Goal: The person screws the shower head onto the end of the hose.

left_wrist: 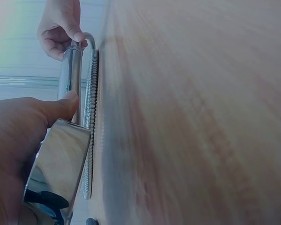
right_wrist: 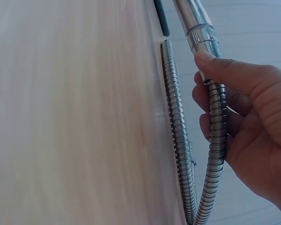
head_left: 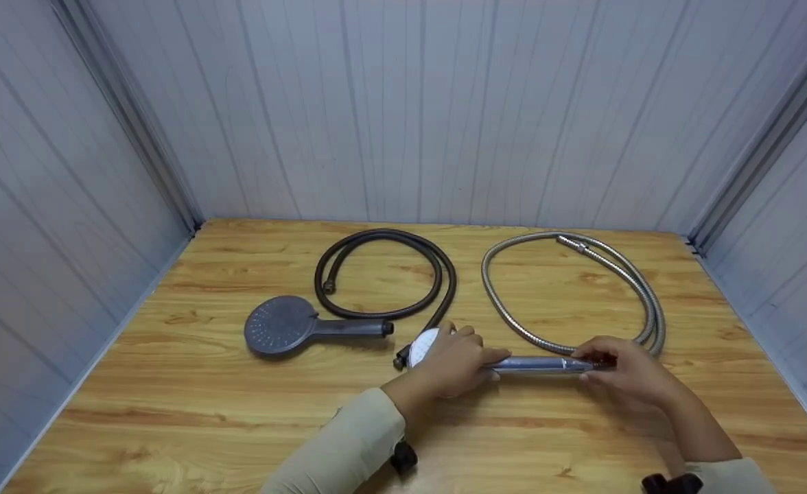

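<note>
Gripping chrome showerhead near both ends | hands apart | forearms converging

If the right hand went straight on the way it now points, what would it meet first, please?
Probably the shower handle, directly before the right hand; the left hand lies further along. Exact depth is unclear.

Pale, streaked walls stand on three sides of the yellowish, wood-grained table. Grey strips run down where walls meet.
</note>
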A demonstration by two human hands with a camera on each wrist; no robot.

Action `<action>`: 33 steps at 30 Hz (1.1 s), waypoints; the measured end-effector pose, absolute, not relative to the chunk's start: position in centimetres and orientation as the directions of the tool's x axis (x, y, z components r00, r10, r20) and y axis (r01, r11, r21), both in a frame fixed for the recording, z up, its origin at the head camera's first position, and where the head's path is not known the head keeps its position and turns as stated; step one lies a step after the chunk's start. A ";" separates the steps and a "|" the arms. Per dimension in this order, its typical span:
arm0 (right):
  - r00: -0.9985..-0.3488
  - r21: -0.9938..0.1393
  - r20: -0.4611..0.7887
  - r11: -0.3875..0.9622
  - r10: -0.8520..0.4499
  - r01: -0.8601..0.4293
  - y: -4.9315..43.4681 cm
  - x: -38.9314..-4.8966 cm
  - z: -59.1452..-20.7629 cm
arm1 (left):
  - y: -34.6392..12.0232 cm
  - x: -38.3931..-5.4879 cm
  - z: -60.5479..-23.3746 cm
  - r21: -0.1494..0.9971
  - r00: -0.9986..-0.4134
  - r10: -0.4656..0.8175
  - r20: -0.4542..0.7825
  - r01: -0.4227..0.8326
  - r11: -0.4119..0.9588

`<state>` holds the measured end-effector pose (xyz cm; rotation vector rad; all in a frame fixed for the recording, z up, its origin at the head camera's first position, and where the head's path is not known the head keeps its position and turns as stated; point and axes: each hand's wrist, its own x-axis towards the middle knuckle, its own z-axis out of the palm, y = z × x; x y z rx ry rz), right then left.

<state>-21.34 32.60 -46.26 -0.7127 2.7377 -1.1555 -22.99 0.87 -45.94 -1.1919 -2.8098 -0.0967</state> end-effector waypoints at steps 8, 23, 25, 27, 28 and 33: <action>-0.859 -0.701 0.111 0.573 -0.500 -0.424 32.5 -21.3 -45.6 | 0.8 -23.0 -45.7 0.025 -0.692 0.713 0.117 0.719 0.694; -0.835 -0.684 0.110 0.568 -0.540 -0.457 32.8 -21.5 -45.7 | 0.7 -22.9 -45.7 -0.004 -0.674 0.726 0.139 0.732 0.681; -0.839 -0.677 0.120 0.574 -0.531 -0.460 32.7 -21.5 -45.6 | 0.7 -22.9 -45.7 -0.003 -0.674 0.726 0.134 0.733 0.680; -0.846 -0.672 0.130 0.582 -0.518 -0.459 32.6 -21.4 -45.6 | 0.8 -22.9 -45.7 -0.005 -0.674 0.727 0.129 0.733 0.680; -0.847 -0.671 0.137 0.581 -0.514 -0.461 32.6 -21.4 -45.6 | 0.8 -22.9 -45.7 -0.006 -0.675 0.727 0.125 0.733 0.681; -0.852 -0.684 0.138 0.574 -0.506 -0.451 32.3 -21.2 -45.3 | 0.9 -22.9 -45.7 -0.004 -0.679 0.726 0.110 0.730 0.683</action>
